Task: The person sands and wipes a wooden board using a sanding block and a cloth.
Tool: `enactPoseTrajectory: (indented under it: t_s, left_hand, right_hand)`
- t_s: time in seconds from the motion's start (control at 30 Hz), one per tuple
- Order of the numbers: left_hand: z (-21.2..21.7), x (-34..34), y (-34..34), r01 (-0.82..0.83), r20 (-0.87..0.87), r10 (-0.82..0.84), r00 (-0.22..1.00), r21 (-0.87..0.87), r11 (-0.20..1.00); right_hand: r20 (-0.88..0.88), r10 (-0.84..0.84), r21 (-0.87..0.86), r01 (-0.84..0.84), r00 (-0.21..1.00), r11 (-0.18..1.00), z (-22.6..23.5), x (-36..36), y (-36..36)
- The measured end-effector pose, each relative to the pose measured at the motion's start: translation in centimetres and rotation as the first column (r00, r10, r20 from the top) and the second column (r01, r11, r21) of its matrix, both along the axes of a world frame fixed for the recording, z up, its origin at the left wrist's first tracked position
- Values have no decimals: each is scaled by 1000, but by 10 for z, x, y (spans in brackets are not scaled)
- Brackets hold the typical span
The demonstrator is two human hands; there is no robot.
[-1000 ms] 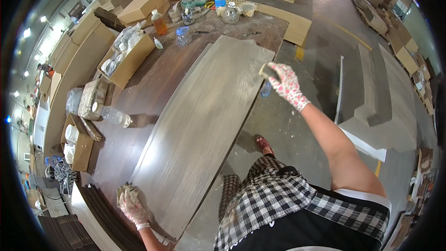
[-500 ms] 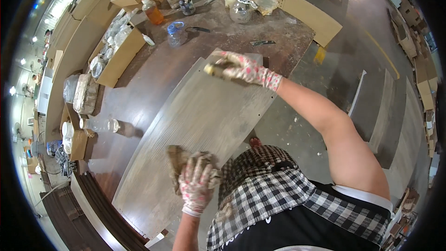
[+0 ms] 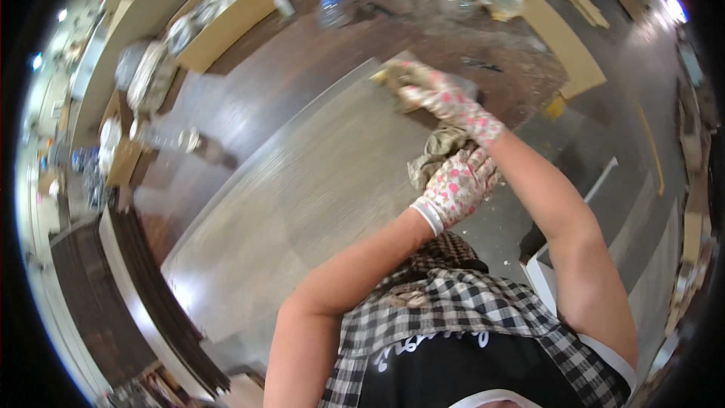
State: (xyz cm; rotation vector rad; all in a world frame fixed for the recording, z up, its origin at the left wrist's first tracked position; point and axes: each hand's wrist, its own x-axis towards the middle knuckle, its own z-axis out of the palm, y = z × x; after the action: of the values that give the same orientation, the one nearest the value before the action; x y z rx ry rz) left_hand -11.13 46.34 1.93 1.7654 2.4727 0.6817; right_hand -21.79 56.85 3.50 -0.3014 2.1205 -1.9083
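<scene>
A grey wood-grain panel [image 3: 302, 189] with a curved outer edge lies slanting across the dark worktable [image 3: 257, 106]. My right hand [image 3: 449, 98], in a white glove with pink spots, is at the panel's far end. Its fingers are closed round a yellowish-brown pad [image 3: 387, 85] that looks like a sponge, partly hidden and blurred. My left hand [image 3: 457, 193], gloved alike, grips a crumpled, stained brown rag [image 3: 438, 151] at the panel's right edge. It is just below my right wrist, fingers wrapped over the cloth.
Clear bottles [image 3: 166, 137] lie on the table at left, beside a cardboard box [image 3: 226, 26] of plastic-wrapped items. A blue-rimmed jar [image 3: 336, 6], a round clear jug [image 3: 459, 0] and a dark tool [image 3: 481, 65] are on the far side. Dark boards [image 3: 151, 279] are stacked at lower left.
My left hand has swept with the rag from the panel's near end, far and to the right, close to my right hand. My right hand still holds the pad at the far end. The view has shifted.
</scene>
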Motion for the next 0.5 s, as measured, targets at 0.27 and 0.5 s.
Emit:
enactPoseTrajectory:
  t_s: [0.27,0.5]
  left_hand:
    - [23,100,-193,-582,-81,576,813,-133,802]
    - [-8,191,-337,-951,-207,928,309,-33,309]
  right_hand:
    - [-215,-344,-6,351,914,936,-12,8,15]
    - [-331,-585,-60,602,740,796,-26,-9,38]
